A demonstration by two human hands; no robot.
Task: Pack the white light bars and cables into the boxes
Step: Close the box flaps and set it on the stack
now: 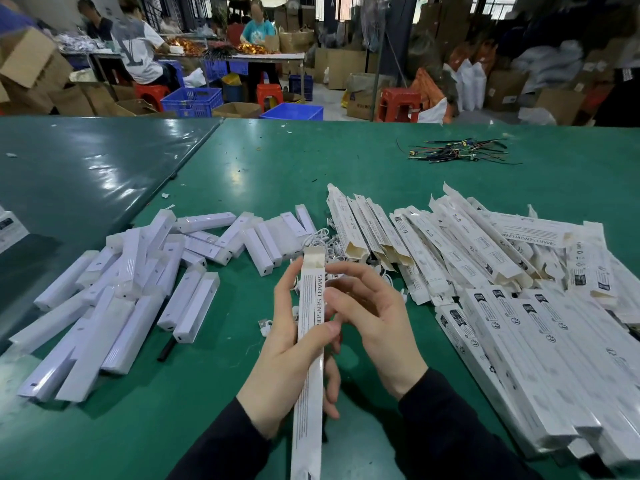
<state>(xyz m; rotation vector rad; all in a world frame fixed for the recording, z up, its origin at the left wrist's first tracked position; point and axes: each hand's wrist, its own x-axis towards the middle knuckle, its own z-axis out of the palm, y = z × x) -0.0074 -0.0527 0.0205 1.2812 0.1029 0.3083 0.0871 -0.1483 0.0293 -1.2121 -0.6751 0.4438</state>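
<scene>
left hand (287, 344) grips long box (310, 341) with open flap end pointing far, likely for loading; right hand (367, 313), fingers loosely spread, steadies its side above counter (277, 161).

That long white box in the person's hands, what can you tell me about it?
The long white box looks like thin printed cardboard, lettered "SMART SENSOR" along its side. Its far end flap stands open. It points away from the person, above the green table. The left hand grips it; the right hand touches its upper part.
</scene>
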